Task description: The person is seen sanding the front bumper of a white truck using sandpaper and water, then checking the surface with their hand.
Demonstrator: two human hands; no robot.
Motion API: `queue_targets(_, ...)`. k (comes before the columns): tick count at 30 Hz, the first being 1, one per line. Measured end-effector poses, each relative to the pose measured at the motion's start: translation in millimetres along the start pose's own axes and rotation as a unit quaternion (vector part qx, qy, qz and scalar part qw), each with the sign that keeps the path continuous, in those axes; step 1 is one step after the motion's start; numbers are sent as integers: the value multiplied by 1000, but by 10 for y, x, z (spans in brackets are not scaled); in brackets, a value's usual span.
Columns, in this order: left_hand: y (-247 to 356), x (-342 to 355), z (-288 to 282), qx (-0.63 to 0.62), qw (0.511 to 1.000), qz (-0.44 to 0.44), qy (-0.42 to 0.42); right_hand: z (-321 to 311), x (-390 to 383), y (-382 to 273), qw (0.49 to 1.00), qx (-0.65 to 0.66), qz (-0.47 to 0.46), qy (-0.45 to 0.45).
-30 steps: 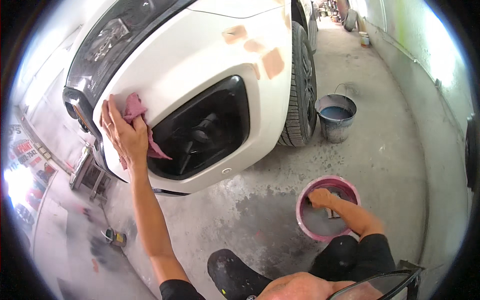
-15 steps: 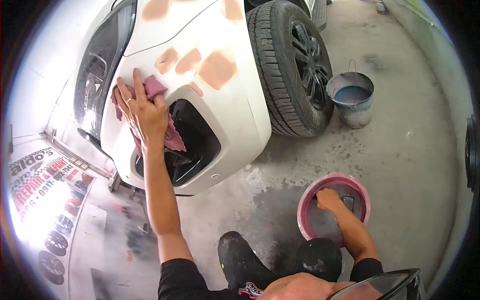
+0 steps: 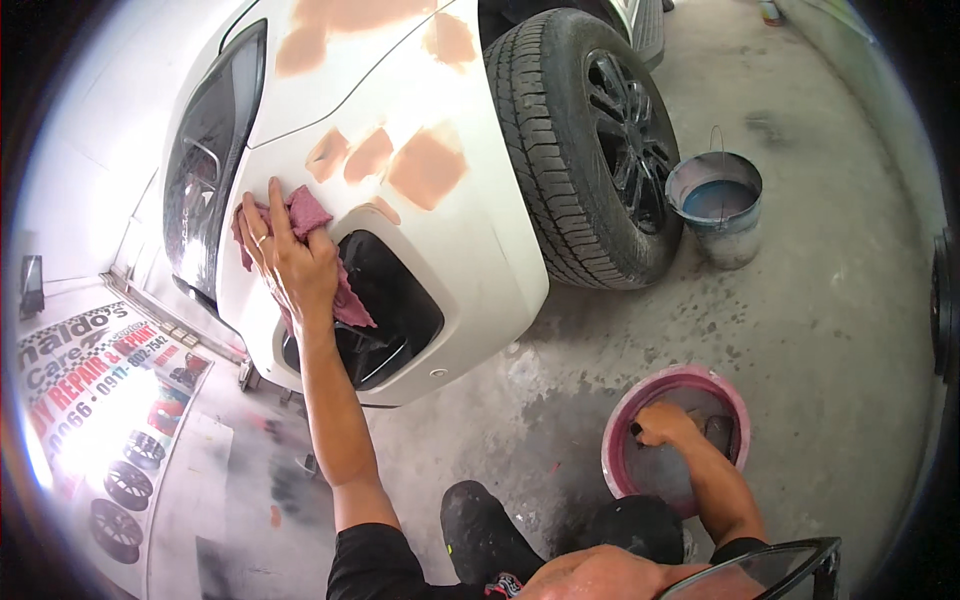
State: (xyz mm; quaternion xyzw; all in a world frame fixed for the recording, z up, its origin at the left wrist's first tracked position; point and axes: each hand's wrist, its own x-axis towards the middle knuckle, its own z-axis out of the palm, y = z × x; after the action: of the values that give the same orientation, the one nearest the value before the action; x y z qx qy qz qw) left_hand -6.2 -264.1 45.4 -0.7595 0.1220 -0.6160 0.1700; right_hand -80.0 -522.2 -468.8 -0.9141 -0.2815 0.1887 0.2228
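Observation:
My left hand (image 3: 292,268) presses a bunched maroon cloth (image 3: 309,212) against the white car bumper (image 3: 478,265), between the headlight (image 3: 212,155) and a black recess (image 3: 395,300). Its fingers are spread over the cloth, which hangs down past the palm. Low on the right, my right hand (image 3: 664,424) reaches into a pink basin (image 3: 616,476) of murky water. Those fingers are curled closed, with a small dark bit showing at their tips; its kind I cannot make out. A dark object (image 3: 718,432) lies in the basin beside the wrist.
Brownish patches (image 3: 428,166) mark the white bodywork. The front tyre (image 3: 545,150) stands right of the bumper, with a bucket of bluish water (image 3: 716,215) beside it. My knee (image 3: 635,530) is close to the basin. A printed banner (image 3: 95,375) lies at the left.
The view has shifted slightly, so the car and basin appear lower. My left hand stays on the cloth at the bumper. A dark bit now shows at my right fingertips in the basin.

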Motion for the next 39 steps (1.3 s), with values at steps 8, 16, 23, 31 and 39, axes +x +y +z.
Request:
queue_targets(8, -3, -6, -4, 5, 1000, -6, -7, -176, -121, -107, 994, 102, -4, -41)
queue_targets(16, -1, -3, 2, 7, 1000, 5, -10, -55, -38, -109, 994, 77, 18, -75)
queue_targets(23, 2, 18, -12, 8, 1000, -5, -9, 18, -17, -55, 996, 68, 16, -50)
queue_targets(31, 55, -9, -3, -2, 1000, -13, -14, 1, -86, -114, 996, 84, 17, -23)
queue_targets(39, -26, -10, 10, 14, 1000, 15, 1, 9, -46, -97, 992, 105, 45, -54)
